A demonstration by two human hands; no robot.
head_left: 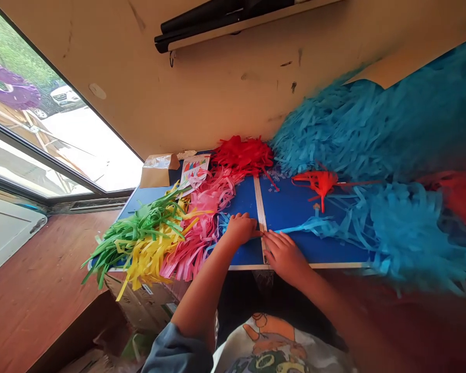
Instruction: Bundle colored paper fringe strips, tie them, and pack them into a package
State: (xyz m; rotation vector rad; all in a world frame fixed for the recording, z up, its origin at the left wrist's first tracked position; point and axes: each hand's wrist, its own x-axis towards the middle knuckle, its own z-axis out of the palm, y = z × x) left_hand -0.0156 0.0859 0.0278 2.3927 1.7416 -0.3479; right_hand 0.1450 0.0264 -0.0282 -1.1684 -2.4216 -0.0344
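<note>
Near the front edge of the blue table (238,257), my left hand (241,228) and my right hand (284,252) almost meet at the pale seam. Both press on a twisted blue paper strip (301,227), fingers bent over it. Its fringe spreads to the right, and more blue fringe shows just left of my left hand. Left of my hands lie pink (207,207), yellow (151,254) and green (140,220) tassels. A red tassel bundle (243,155) sits at the back, a small orange-red tassel (321,182) to the right.
A large blue fringe pile (345,129) leans against the wall at the right, with loose blue tassels (407,228) overhanging the front edge. A printed card (194,168) and a brown packet (157,170) lie at the back left. Below stands a cardboard box (140,300).
</note>
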